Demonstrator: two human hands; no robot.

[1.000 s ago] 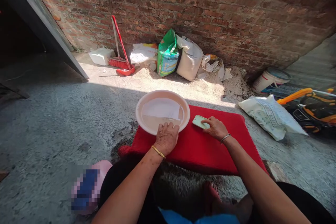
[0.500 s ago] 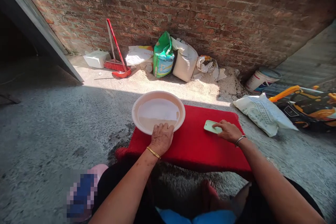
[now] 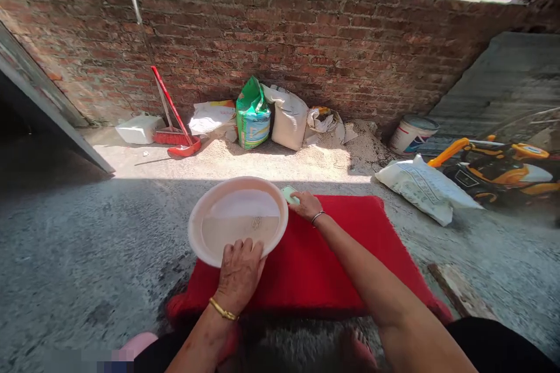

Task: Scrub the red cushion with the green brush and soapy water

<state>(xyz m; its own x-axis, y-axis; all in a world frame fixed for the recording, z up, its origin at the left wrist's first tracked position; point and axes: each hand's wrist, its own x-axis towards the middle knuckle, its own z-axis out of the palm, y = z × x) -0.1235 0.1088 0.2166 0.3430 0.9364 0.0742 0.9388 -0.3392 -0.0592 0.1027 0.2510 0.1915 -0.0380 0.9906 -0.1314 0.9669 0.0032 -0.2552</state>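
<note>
On the concrete floor, the red mat carried the basin, its near rim clamped by the left hand, while the right hand fingers pressed the green bar; tilting could spill water.

Single head cam, looked forward and down from close above the mat, faced the brick wall across the floor. No second view.

Harsh sun on the brick wall at 12 o'clock; foreground shaded, sharp, edges bowed by the lens
</note>
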